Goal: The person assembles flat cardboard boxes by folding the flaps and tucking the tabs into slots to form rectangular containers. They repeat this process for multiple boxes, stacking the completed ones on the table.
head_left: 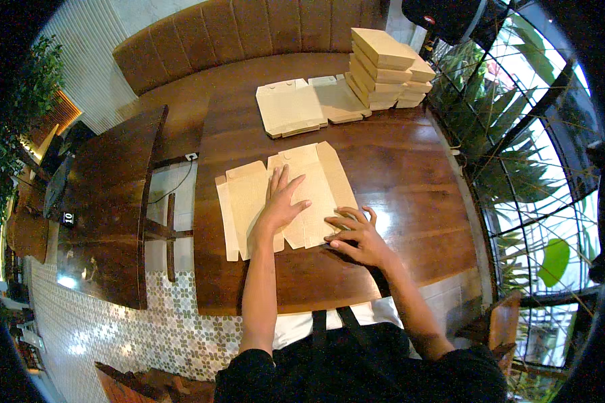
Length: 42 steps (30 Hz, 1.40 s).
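An unfolded brown cardboard box blank (pixel 245 201) lies on the dark wooden table in front of me, its flaps and slots spread out. My left hand (pixel 284 203) rests across the middle of it, fingers stretched forward and apart. At the blank's right edge my right hand (pixel 358 235) touches the side panel, fingers spread and slightly bent, with nothing gripped in them. Farther off lies a pile of flat box blanks (pixel 290 111). Beside that pile, at the far right of the table, stands a stack of folded cardboard boxes (pixel 382 60).
A second wooden table (pixel 107 208) with a small black number stand (pixel 68 219) is to the left, across a gap. A brown padded bench (pixel 249 30) curves along the back. To the right is a metal-framed window (pixel 517 221) with plants behind it.
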{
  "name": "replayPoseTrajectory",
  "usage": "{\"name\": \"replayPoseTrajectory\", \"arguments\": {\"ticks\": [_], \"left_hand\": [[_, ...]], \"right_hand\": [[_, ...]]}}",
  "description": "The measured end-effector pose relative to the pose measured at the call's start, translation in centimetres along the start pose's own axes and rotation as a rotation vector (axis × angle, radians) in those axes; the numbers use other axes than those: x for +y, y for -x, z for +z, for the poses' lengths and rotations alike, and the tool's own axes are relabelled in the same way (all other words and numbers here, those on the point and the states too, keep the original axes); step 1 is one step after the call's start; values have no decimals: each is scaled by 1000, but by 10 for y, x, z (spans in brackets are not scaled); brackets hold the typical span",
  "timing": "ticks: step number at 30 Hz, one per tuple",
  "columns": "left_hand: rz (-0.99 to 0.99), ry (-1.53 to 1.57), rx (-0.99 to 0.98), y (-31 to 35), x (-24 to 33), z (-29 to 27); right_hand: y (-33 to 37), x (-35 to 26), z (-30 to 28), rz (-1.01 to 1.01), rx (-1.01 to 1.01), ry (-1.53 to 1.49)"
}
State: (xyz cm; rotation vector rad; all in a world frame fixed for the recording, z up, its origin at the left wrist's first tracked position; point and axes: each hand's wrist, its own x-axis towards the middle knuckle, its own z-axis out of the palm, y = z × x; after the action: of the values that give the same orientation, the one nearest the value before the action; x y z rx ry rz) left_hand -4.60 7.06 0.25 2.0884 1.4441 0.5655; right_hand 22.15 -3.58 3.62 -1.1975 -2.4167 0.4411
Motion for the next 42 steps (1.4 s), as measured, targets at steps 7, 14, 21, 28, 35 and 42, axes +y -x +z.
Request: {"name": "replayPoseTrajectory", "arguments": {"ticks": [7,14,21,28,35,42], "left_hand": [[31,17,100,-4,3,17],[10,25,53,-5,11,11],[7,42,3,-11,2,13],[-5,206,-82,13,-11,-27],[-178,-156,-318,24,-5,-43],[-192,-157,-334,23,-2,-43]], "right_hand": [[-18,-18,-3,-95,100,0],[-60,-22,10,-246,-43,-8],[-80,-21,24,-43,35,-27],[-88,-22,43,314,147,-222],[-77,-16,41,133,174,-305],[-76,-8,43,226,182,-495]]}}
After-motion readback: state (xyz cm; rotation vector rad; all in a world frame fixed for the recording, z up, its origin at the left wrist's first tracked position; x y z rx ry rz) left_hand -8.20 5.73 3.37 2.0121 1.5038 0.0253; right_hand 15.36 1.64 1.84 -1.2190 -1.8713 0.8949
